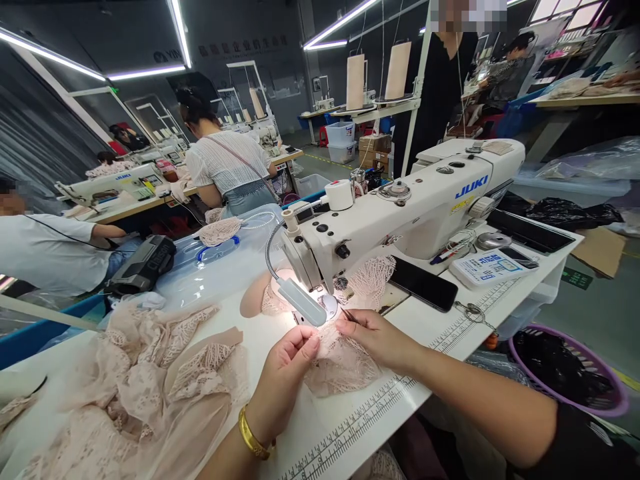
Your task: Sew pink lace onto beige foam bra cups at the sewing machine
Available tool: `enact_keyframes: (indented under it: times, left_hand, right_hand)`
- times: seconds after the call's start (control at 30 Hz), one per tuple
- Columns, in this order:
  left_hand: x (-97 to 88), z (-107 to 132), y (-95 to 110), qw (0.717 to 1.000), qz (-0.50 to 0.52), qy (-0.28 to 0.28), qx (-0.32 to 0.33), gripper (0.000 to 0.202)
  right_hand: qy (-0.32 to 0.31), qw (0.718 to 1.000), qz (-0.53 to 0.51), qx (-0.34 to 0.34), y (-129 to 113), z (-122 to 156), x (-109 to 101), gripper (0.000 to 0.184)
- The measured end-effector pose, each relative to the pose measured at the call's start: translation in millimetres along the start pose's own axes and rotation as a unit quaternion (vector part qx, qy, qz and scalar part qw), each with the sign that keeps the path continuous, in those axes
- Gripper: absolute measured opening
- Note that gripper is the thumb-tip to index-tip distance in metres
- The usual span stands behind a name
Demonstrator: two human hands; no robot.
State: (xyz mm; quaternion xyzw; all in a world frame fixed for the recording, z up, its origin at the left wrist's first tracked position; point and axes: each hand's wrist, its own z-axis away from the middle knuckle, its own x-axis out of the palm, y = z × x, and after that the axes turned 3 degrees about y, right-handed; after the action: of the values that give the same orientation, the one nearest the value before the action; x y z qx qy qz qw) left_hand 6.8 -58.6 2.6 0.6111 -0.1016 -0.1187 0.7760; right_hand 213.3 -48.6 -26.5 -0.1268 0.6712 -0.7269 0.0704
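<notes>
My left hand (290,360), with a gold bangle at its wrist, pinches the edge of a pale pink lace piece (345,370). On the other side of that edge, my right hand (377,337) is closed on the lace. A small dark pointed tool (349,315), which looks like tweezers, sticks out from its fingers. Both hands are just in front of the needle area of a white sewing machine (400,207). A lit lamp (303,303) shines on the lace there. More lace (373,280) lies under and behind the machine head.
A heap of pink lace and mesh (135,373) covers the table's left side. At right lie a black phone (425,283), a white box (493,268) and a key ring (473,312). A ruler strip (367,420) runs along the front edge. Other people sit at machines beyond.
</notes>
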Motion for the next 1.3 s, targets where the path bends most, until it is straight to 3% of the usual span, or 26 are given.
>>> enact_keyframes:
  times: [0.27, 0.47, 0.7, 1.0, 1.2, 1.3]
  left_hand:
    - [-0.6, -1.7, -1.7, 0.999, 0.046, -0.001, -0.018, 0.032]
    - [-0.5, -1.6, -2.2, 0.999, 0.036, 0.0, -0.016, 0.035]
    - [-0.7, -1.3, -3.0, 1.0, -0.001, 0.009, -0.003, 0.038]
    - [-0.7, -2.6, -2.0, 0.999, -0.024, -0.029, 0.017, 0.033]
    - [0.6, -2.4, -1.7, 0.999, -0.017, -0.046, 0.001, 0.036]
    - [-0.4, -3.3, -1.7, 0.999, -0.007, -0.036, -0.006, 0.036]
  right_hand:
    - [-0.001, 1.0, -0.001, 0.002, -1.1, 0.7, 0.7, 0.041]
    - [-0.011, 0.998, 0.037, -0.047, -7.1, 3.5, 1.6, 0.033]
    - [0.06, 0.992, 0.058, -0.094, -4.7, 0.2, 3.5, 0.028]
    - [0.028, 0.997, 0.012, -0.065, -4.5, 0.4, 3.4, 0.031]
    - [0.037, 0.997, 0.008, -0.064, -5.2, 0.3, 4.8, 0.032]
    - [0.066, 0.993, 0.05, -0.084, -3.9, 2.0, 4.4, 0.024]
